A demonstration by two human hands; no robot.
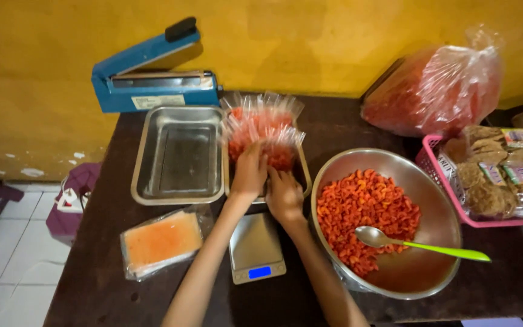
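Hands meet at the centre of the frame: our left hand and right hand both press on a small clear packet of orange snacks, fingers curled over its near edge, grip closed loosely around it. The packet lies in the right tray, atop other filled packets. An empty tray sits just left; a scale lies below our wrists. At right, a steel bowl holds loose snacks and a green-handled spoon. We judge the stack could slide off the tray's edge if we push unevenly, and brittle pieces could crush under firm pressing.
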